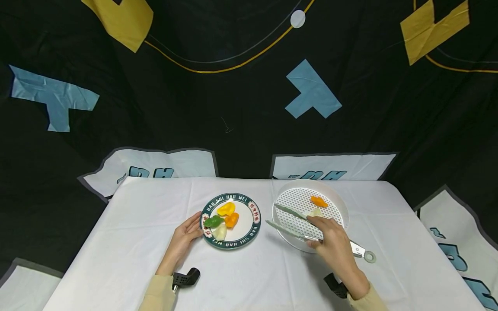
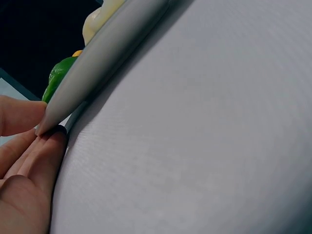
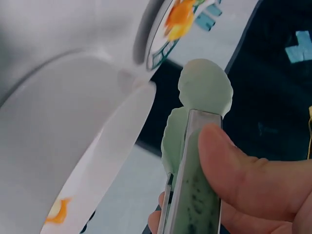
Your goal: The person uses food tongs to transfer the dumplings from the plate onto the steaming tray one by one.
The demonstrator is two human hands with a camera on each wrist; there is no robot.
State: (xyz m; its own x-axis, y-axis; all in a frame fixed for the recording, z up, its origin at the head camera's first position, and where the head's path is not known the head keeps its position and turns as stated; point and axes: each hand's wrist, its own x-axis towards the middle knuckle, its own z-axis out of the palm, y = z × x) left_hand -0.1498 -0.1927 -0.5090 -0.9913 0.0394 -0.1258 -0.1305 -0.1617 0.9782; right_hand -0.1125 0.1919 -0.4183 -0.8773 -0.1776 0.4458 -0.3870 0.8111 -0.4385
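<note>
My left hand [image 1: 184, 237] grips the left rim of a round plate [image 1: 245, 222] with a dark green lettered border, thumb over the edge and fingers beneath, as the left wrist view shows. On the plate lie a yellow pepper [image 1: 226, 209], an orange pepper [image 1: 231, 220], a green pepper [image 1: 214, 221] and a pale one [image 1: 219, 232]. My right hand [image 1: 336, 242] holds green-tipped metal tongs [image 1: 357, 249], their arms spread apart above a white perforated basket [image 1: 288, 198]. Inside the basket are an orange pepper [image 1: 319, 201] and a pale piece [image 1: 316, 212], partly hidden by my fingers.
A white cloth [image 1: 128, 242] covers the table. Behind it hangs a black backdrop [image 1: 225, 112] with blue and yellow shapes. The plate stands left of the basket, with a narrow strip of cloth between them.
</note>
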